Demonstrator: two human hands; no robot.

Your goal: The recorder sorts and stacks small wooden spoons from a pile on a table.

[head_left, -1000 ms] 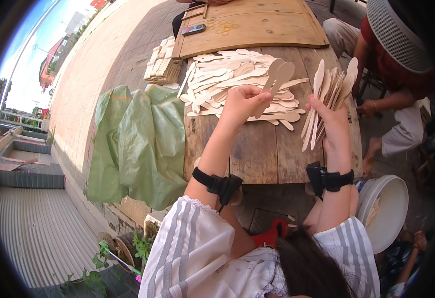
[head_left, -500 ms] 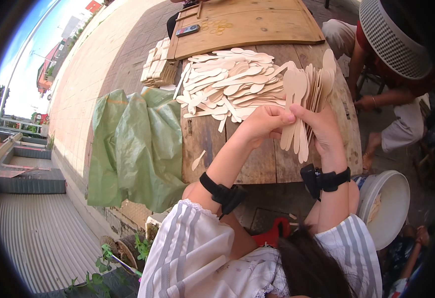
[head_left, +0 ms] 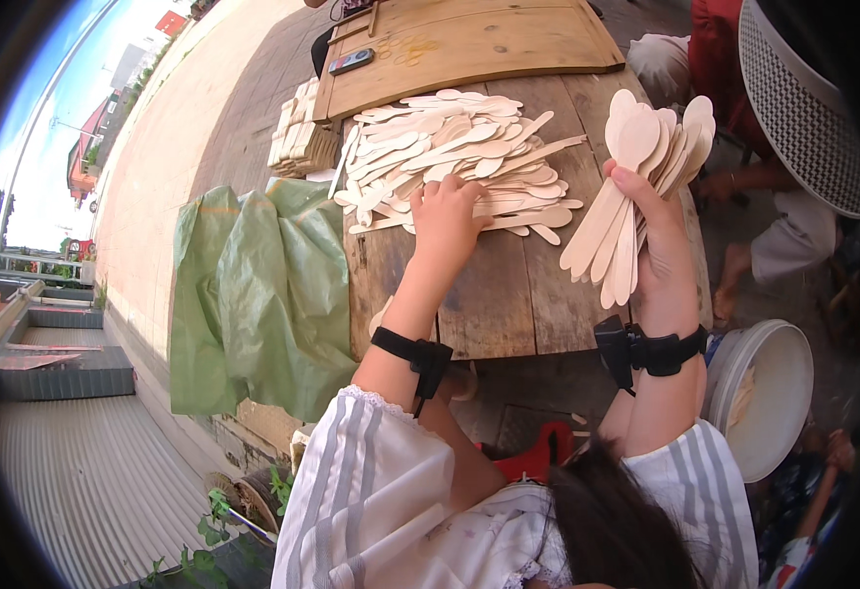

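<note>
My right hand (head_left: 658, 236) is wrapped round a fanned bundle of wooden spoons (head_left: 634, 142), held by their middles with the rounded bowls pointing away from me and the handles toward me. My left hand (head_left: 447, 218) reaches to the near edge of a loose pile of wooden spoons (head_left: 430, 147) on the wooden table. Its fingers are spread and curved over the pile, and their tips touch the spoons. Whether a spoon lies under them is hidden. One more wooden spoon (head_left: 379, 316) lies on the table, partly behind my left forearm.
Beyond the pile lies a wooden board (head_left: 479, 44) with a remote-like device (head_left: 351, 61) and yellow rubber bands. Bundled spoons (head_left: 302, 133) stand at the left, above a green plastic sheet (head_left: 253, 294). A white bucket (head_left: 766, 398) stands at right, near a person in a woven hat (head_left: 803, 108).
My left hand has left the bundle and moved left to the pile. My right hand, still gripping the bundle, has shifted slightly right, and the spoons fan out more.
</note>
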